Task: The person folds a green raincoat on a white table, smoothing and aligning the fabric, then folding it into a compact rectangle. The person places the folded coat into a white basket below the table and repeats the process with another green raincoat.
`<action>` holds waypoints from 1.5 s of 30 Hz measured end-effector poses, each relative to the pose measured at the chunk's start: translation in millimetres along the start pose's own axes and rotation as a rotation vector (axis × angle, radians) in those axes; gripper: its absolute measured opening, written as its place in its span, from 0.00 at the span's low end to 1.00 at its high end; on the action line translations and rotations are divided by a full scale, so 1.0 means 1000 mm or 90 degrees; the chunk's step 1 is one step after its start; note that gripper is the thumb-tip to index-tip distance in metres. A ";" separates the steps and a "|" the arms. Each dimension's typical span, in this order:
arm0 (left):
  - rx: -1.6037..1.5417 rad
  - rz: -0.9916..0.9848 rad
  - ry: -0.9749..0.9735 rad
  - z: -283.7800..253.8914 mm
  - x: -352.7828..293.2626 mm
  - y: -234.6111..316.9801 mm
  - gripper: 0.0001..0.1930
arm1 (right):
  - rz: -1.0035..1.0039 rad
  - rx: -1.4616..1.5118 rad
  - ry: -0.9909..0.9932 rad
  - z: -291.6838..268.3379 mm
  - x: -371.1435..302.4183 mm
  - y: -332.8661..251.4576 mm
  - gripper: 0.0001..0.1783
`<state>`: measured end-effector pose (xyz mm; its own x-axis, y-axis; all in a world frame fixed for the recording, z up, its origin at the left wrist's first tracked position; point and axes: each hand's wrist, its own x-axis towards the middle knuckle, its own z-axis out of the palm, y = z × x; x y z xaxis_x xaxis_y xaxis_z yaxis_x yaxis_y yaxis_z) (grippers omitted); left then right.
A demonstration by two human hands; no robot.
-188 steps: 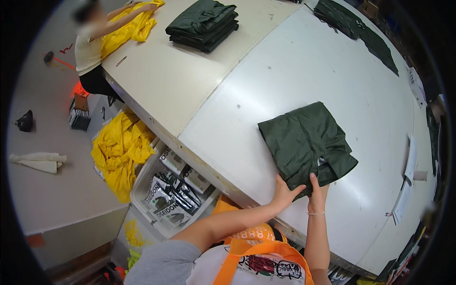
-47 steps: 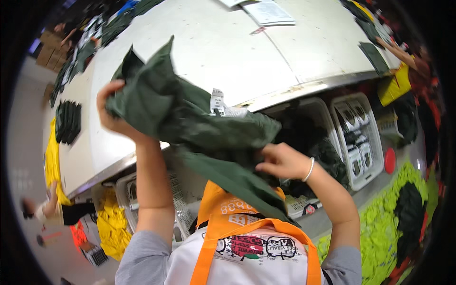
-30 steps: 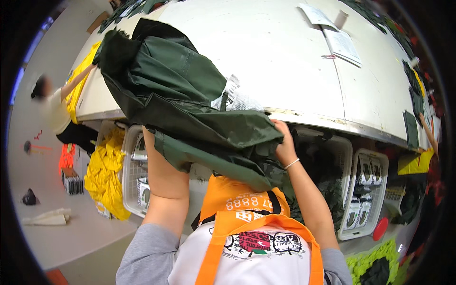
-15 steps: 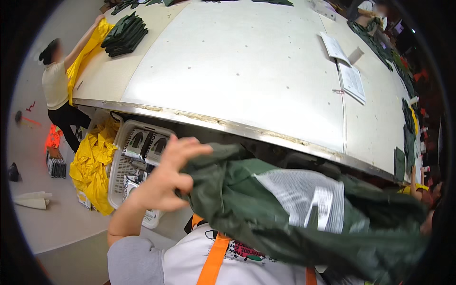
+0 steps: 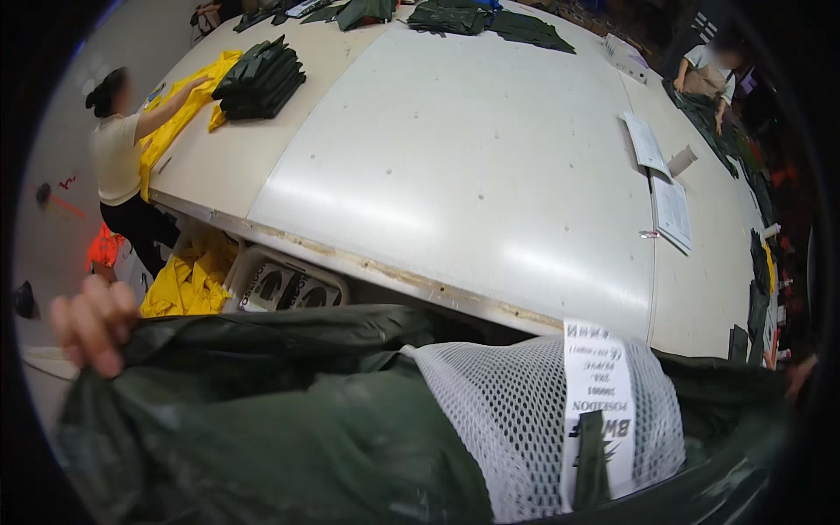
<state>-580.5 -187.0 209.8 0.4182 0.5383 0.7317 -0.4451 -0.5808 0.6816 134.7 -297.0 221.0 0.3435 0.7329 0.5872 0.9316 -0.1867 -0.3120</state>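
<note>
A dark green raincoat-like garment (image 5: 289, 429) is stretched wide across the near part of the view. It has a white mesh lining panel (image 5: 490, 411) with a white printed label (image 5: 599, 411) and a dark green loop hanging over that label. At the far left, my left hand (image 5: 94, 325) is closed on the garment's edge, fingers curled over it. At the far right rim, only a dim sliver of my right hand (image 5: 801, 376) shows at the garment's other end. Its fingers are mostly hidden, but the cloth is held up there.
A large pale table (image 5: 455, 192) lies ahead, bearing a stack of folded green garments (image 5: 261, 79), papers (image 5: 669, 210) and a white cylinder (image 5: 682, 160). A co-worker (image 5: 122, 157) handles yellow cloth (image 5: 179, 109) at left; another person (image 5: 709, 79) stands far right. Below the edge sits a basket of packages (image 5: 289, 289).
My left hand has moved left and closed on the garment's edge. The garment is spread wider and nearer, its mesh and label facing me more fully. The view has shifted.
</note>
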 end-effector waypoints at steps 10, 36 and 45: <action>0.708 -0.118 0.329 -0.032 0.200 -0.323 0.11 | -0.040 0.060 -0.111 0.299 0.228 -0.022 0.17; 0.870 -0.247 0.321 -0.070 0.111 -0.659 0.20 | 0.068 0.302 -0.523 0.473 0.088 -0.067 0.13; -0.240 -0.949 0.134 0.105 0.011 -0.521 0.14 | -0.150 0.212 -0.505 0.509 -0.032 -0.090 0.20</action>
<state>-260.8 57.6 -137.5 0.5484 0.5610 -0.6201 0.0776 0.7042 0.7057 -20.8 29.0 -149.6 -0.1507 0.9885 0.0122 0.8426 0.1349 -0.5214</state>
